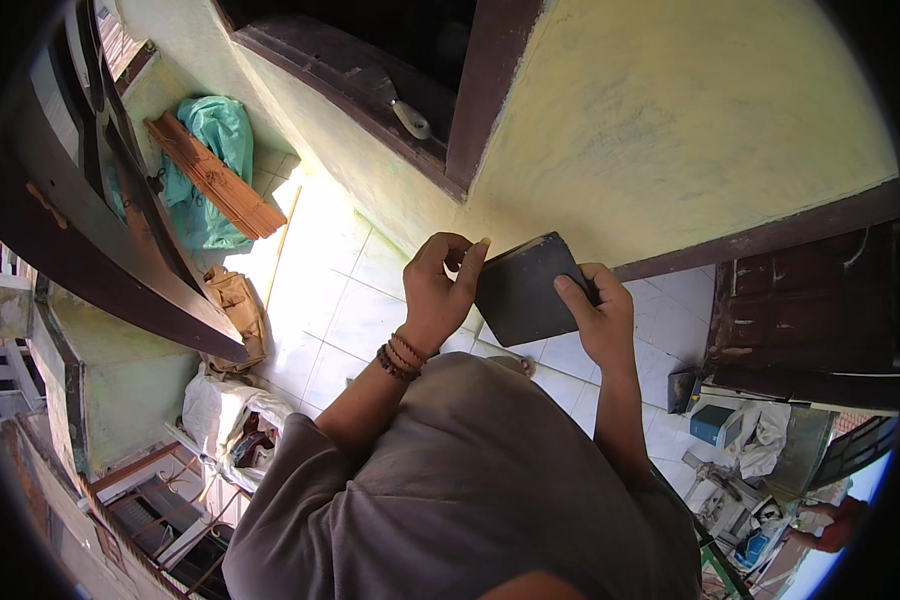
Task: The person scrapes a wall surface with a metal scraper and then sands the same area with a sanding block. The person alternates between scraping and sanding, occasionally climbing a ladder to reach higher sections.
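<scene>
A dark, flat rectangular block or book-like object [529, 292] is tilted in front of me, close to the yellowish wall. My right hand [596, 300] grips its right edge, with the thumb on the dark face. At its left edge is my left hand [446, 277], fingers curled and thumb raised near the corner; whether it touches the object I cannot tell. Bracelets circle my left wrist. Above, a scraper with a pale handle [410, 120] lies on the dark wooden window sill [330, 67].
Left stand a dark wooden shutter [112, 247], a green sack [217, 135] with brown slats [210, 176], and a brown bag [236, 307]. A white sack [225, 397] is lower left. At right are a dark door [810, 300], a blue box [715, 424], and another person's arms [832, 521].
</scene>
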A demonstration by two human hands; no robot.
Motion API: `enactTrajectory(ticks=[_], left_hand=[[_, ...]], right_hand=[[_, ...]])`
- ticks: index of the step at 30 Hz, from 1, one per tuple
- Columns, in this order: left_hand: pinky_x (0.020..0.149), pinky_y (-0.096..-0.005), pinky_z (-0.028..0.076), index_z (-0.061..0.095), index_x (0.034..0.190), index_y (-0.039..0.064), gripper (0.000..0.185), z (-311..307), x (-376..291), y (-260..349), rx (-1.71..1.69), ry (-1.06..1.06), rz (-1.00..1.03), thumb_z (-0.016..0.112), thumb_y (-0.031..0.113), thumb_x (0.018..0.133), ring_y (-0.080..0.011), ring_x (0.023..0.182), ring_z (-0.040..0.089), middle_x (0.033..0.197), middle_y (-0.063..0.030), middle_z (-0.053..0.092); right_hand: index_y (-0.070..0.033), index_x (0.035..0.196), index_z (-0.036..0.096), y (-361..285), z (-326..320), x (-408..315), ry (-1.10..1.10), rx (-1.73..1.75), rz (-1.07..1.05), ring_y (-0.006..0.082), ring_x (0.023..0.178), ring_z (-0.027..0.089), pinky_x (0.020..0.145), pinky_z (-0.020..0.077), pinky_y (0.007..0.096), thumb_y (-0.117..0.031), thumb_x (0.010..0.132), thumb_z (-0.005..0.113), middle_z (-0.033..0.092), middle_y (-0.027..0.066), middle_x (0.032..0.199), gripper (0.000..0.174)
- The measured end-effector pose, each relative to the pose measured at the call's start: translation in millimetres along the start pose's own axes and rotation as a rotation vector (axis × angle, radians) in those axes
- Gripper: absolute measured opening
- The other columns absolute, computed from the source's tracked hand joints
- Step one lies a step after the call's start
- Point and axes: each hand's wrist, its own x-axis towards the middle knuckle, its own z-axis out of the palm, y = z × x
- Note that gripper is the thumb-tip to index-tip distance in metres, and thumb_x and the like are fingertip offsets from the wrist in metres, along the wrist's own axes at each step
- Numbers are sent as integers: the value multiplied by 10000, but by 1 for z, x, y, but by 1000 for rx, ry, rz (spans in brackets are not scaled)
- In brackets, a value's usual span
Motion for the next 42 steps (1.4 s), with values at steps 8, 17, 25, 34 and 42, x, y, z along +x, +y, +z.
enactTrajectory(ticks=[8,17,25,34,42], left_hand=[[836,-410,475,547,1199,14,497,-33,-30,6,135,24,256,771,241,819,-310,985,603,1063,-144,626],[671,-225,480,585,996,10,246,29,-85,-10,-747,67,-442,704,209,914,-43,745,570,840,0,647],[840,-366,490,491,1256,-3,573,146,-131,-1,-102,418,-247,766,267,832,-285,1072,554,1160,-186,539],[1101,-525,305,490,1394,92,758,197,-173,42,30,304,97,692,541,818,-493,1405,234,1543,-315,147],[1061,-523,350,509,1384,85,756,202,-111,86,-54,356,255,749,474,781,-460,1349,326,1543,-291,146]], right_hand=[[7,971,655,-16,19,16,-377,-108,-135,84,659,550,600,443,256,-209,874,733,630,41,737,249],[30,1031,633,26,-14,16,-511,53,-215,98,723,602,669,485,251,-193,902,703,659,61,816,267],[36,991,637,88,-95,12,-569,-91,-173,81,697,609,614,484,240,-178,907,696,681,57,805,237],[34,960,642,96,-133,11,-676,-20,-233,84,680,604,613,484,246,-211,907,706,654,57,760,259],[25,1216,606,72,-168,14,-633,259,-445,118,837,611,698,499,261,-222,1021,516,637,80,963,327]])
